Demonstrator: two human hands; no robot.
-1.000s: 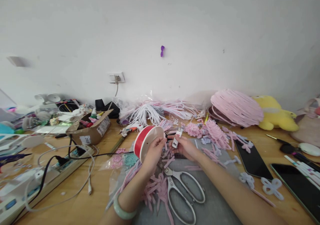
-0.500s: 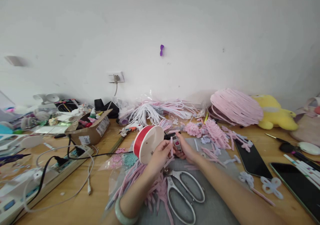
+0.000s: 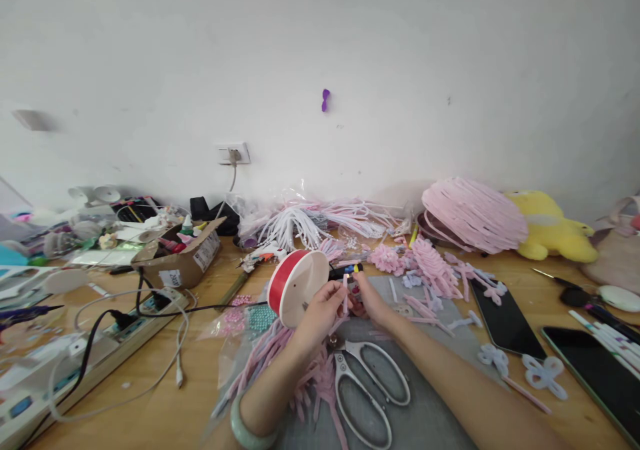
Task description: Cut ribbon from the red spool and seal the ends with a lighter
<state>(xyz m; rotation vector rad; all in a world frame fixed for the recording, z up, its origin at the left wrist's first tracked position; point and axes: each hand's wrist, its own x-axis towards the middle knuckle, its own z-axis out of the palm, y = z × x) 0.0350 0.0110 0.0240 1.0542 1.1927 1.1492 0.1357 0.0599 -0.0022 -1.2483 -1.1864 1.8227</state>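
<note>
Cardboard box (image 3: 183,267), 10 o'clock from the hands, holds small bottles. Left hand (image 3: 320,310) grips red spool (image 3: 295,287); right hand (image 3: 373,303), at its 3 o'clock, is pinched closed on something too hidden to identify.

A wooden table (image 3: 165,410) stands against a white wall, crowded from end to end. A grey mat (image 3: 430,417) lies at its near edge, with large scissors (image 3: 365,387) and pink fuzzy strips (image 3: 320,377) on it. To the left are a white power strip (image 3: 100,347) and an open cardboard box (image 3: 180,263). To the right two dark screens (image 3: 505,320) lie flat, and a yellow plush toy (image 3: 550,237) sits by the wall.
</note>
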